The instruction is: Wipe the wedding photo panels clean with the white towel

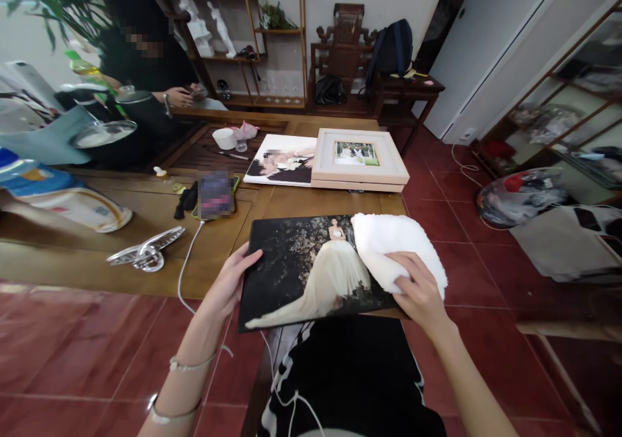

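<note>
Photo panel at the near edge of the wooden table, left side clasped by the left hand, hidden fingers presumably beneath, for steadiness, while the right hand pinches a white cloth firmly over its right end.

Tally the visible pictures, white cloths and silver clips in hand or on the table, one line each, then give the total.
Pictures: 3 (dark panel, white panel, framed photo)
White cloth: 1
Silver clip: 1
Total: 5
</note>
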The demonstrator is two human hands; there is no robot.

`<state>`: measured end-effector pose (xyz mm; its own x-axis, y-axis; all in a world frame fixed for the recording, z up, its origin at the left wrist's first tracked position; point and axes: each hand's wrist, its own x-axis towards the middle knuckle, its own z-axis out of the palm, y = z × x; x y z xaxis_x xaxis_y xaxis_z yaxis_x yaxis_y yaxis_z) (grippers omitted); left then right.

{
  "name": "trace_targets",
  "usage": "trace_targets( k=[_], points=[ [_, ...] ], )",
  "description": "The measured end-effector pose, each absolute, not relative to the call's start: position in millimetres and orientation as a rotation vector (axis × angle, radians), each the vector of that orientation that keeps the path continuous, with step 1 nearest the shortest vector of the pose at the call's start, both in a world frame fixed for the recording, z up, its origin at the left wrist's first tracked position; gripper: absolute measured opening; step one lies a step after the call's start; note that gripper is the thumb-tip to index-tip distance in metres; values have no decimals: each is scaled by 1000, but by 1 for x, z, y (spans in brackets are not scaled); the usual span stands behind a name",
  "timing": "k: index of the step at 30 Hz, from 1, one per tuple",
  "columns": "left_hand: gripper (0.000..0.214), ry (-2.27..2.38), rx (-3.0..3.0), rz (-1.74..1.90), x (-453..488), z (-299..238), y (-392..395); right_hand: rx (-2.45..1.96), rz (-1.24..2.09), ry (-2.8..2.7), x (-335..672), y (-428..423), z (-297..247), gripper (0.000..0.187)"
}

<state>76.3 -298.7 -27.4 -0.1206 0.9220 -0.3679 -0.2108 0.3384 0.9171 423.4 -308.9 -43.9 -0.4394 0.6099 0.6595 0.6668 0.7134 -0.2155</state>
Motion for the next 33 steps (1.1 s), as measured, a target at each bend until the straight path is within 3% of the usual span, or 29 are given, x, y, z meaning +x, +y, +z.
trace_targets(
  k=[5,13,21,26,33],
  points=[
    [69,1322,882,1063,80,-31,-281,-1081,-116,-2132,419,-308,-49,25],
    [58,1630,1314,1066,83,-47,-256,-1181,-151,-2129,413,-305,-47,20],
    [60,1689,1351,1113,90,-46,-248,-1308,-151,-2198,417,-292,-49,15],
    [51,1846,1583,977,95,-37,-236,-1291,-140,-2282,426,-271,-47,17],
    [64,1823,1535,997,95,-45,-231,-1263,-155,-2203,427,-262,-51,19]
  ],
)
